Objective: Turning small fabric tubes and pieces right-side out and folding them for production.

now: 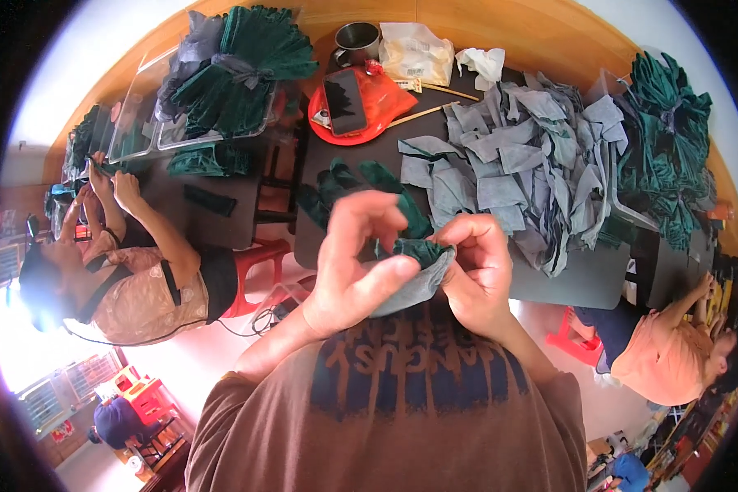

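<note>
The pouch [422, 283] is up between the two hands, over the near edge of the table [578, 275]. The right hand [484, 266] pinches its rim between thumb and fingers. The left hand [344, 279] is fairly wide: its thumb lies against the grey cloth, while its fingers, blurred, curl above and look clear of it.

This pouch looks part done: green shows at the mouth, grey on the body below. The grey pile [508, 156] on the right appears to be what is left, and it is large. The green pieces [377, 176] just beyond the hands look finished, as do the tied bundles, though that is judged by colour alone.

By count: one pouch in hand; about four green pieces, overlapping; the grey pile too tangled to number. One bundle [250, 61] stands out at far left, over a clear bin [131, 131]; two more bundles [672, 107] hang at far right. Far along the table are one mug [357, 57], one bag [418, 49], one tissue [480, 66], two sticks [418, 113], and one red tray [336, 139] bearing one phone [344, 102]. Two co-workers [152, 279] sit apart, one left, one right.
</note>
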